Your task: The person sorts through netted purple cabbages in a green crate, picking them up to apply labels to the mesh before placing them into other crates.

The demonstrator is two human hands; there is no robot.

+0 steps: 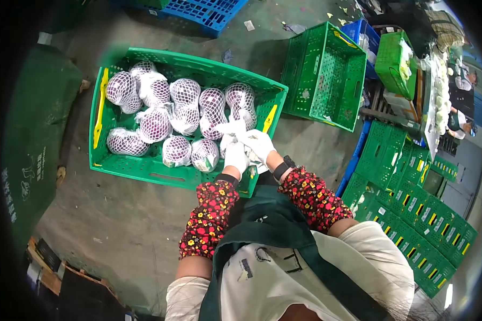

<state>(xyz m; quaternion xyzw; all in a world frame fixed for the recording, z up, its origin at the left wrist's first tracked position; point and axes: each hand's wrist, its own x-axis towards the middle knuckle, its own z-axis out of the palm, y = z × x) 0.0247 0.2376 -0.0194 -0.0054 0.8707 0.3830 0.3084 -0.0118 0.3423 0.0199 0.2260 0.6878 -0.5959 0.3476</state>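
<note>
A green plastic crate sits on the concrete floor in front of me, holding several purple round vegetables wrapped in white foam netting. My left hand and my right hand, both in white gloves, meet over the crate's near right corner. Together they grip a white foam net sleeve that sticks up between them. I cannot tell if a vegetable is inside it. Floral sleeve covers run up both forearms.
An empty green crate stands tilted to the right. Folded green crates are stacked at right. A blue pallet lies at the top, a dark green bin at left. Another person works at a far table.
</note>
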